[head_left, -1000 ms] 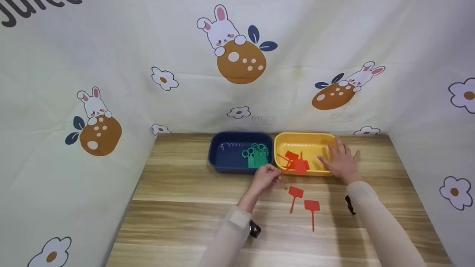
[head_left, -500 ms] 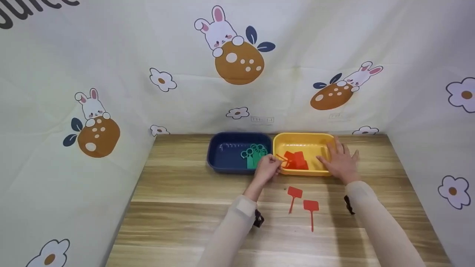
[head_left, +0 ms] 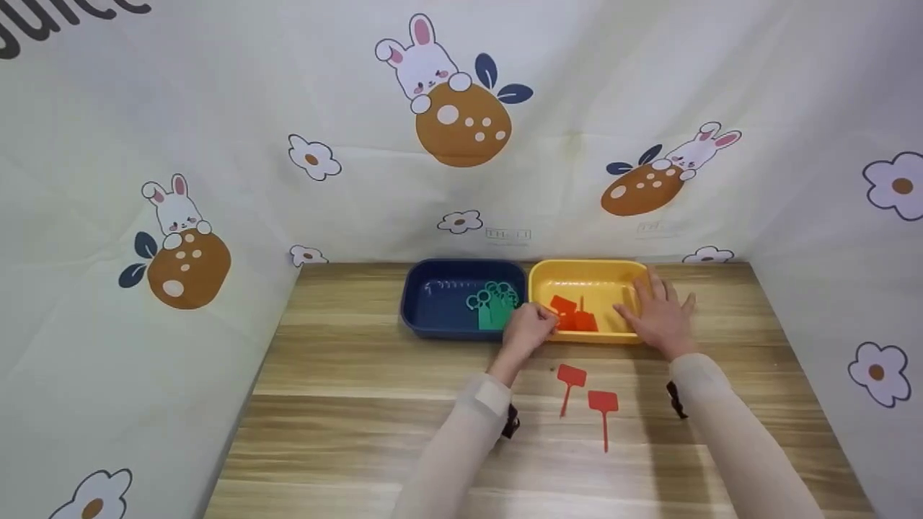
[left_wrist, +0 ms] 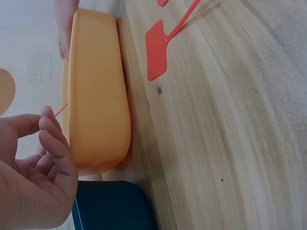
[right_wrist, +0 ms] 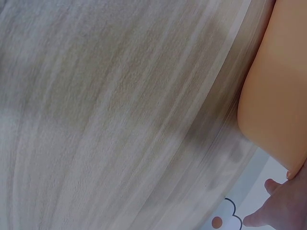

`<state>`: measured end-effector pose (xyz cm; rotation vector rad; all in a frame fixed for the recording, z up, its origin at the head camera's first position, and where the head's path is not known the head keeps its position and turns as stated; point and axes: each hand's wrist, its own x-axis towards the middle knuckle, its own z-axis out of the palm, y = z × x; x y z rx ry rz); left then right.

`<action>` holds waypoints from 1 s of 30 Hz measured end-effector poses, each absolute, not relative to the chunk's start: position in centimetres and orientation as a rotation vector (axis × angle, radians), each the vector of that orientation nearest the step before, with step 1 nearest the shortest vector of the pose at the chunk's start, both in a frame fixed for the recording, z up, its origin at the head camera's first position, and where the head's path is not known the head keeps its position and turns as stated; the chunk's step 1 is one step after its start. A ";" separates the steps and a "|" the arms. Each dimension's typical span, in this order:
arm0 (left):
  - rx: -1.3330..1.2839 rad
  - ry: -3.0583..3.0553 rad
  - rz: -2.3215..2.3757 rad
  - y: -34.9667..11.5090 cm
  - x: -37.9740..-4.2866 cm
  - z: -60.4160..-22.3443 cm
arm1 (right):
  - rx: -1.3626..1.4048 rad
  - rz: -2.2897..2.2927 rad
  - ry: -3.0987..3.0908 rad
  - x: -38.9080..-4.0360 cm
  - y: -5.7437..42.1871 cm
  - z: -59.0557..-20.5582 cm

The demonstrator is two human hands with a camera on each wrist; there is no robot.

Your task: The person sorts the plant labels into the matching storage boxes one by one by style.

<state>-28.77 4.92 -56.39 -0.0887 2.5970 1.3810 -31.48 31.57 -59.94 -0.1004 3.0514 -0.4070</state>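
Note:
My left hand (head_left: 528, 333) is at the front left corner of the yellow bin (head_left: 613, 336). Between thumb and forefinger it pinches the thin stem (left_wrist: 61, 110) of a red plastic tag, whose far end is behind the bin's wall in the left wrist view. Several red tags (head_left: 585, 322) with flat rectangular heads lie inside this bin. My right hand (head_left: 662, 317) rests with spread fingers on the bin's right rim. On the table in front lie two more, a red tag (head_left: 571, 375) and another red tag (head_left: 603, 401), heads away from me.
A navy bin (head_left: 433, 333) stands beside the yellow one, with several green ring-topped tags (head_left: 495, 311) at its right end. Behind both bins rises a printed cloth (head_left: 548, 187). The wooden table (head_left: 346, 432) stretches to the front and sides.
My left hand has shifted slightly right and forward to the yellow bin's corner. The red tags in the bin have shifted about. My right hand stays at the rim.

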 end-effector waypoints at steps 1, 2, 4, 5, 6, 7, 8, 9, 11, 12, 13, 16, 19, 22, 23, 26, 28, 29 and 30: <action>-0.092 2.598 1.359 5.0 -28.8 -56.4 | -0.100 -0.407 3.048 -31.5 31.6 -59.9; -0.095 2.603 1.332 5.0 -28.8 -56.4 | -0.099 -0.409 3.045 -31.5 31.6 -59.9; -0.098 2.608 1.286 5.1 -28.8 -56.5 | -0.098 -0.410 3.042 -31.5 31.7 -59.9; -0.099 2.609 1.268 5.1 -28.9 -56.5 | -0.096 -0.412 3.041 -31.5 31.7 -60.0; -0.100 2.609 1.255 5.1 -28.9 -56.5 | -0.094 -0.413 3.040 -31.5 31.7 -60.0; -0.102 2.606 1.247 5.1 -28.9 -56.5 | -0.093 -0.411 3.041 -31.5 31.7 -60.0; -0.103 2.605 1.236 5.1 -29.0 -56.6 | -0.092 -0.410 3.040 -31.5 31.6 -60.0; -0.105 2.605 1.232 5.1 -29.0 -56.5 | -0.092 -0.409 3.040 -31.5 31.6 -60.0; -0.116 2.599 1.232 5.0 -28.9 -56.5 | -0.093 -0.409 3.041 -31.4 31.6 -60.0; -0.116 2.606 1.229 5.0 -28.8 -56.5 | -0.095 -0.411 3.042 -31.4 31.6 -60.0; -0.117 2.613 1.223 4.9 -28.7 -56.5 | -0.096 -0.414 3.043 -31.4 31.6 -60.0; -0.109 2.642 1.213 4.8 -28.4 -56.5 | -0.097 -0.411 3.044 -31.4 31.5 -60.0; -0.091 2.664 1.208 4.7 -28.2 -56.6 | -0.097 -0.409 3.044 -31.4 31.5 -60.0; -0.074 2.671 1.211 4.5 -27.9 -56.7 | -0.102 -0.414 3.045 -31.4 31.5 -60.0; -0.071 2.671 1.215 4.4 -27.8 -56.8 | -0.104 -0.415 3.044 -31.4 31.5 -60.0; -0.053 2.678 1.213 4.2 -27.7 -56.8 | -0.107 -0.413 3.044 -31.3 31.5 -60.1; -0.040 2.682 1.213 4.1 -27.6 -56.9 | -0.106 -0.405 3.047 -31.3 31.6 -60.1; -0.035 2.683 1.213 4.0 -27.6 -56.9 | -0.106 -0.404 3.051 -31.3 31.6 -60.1; -0.029 2.685 1.213 4.0 -27.6 -57.0 | -0.105 -0.402 3.054 -31.3 31.6 -60.2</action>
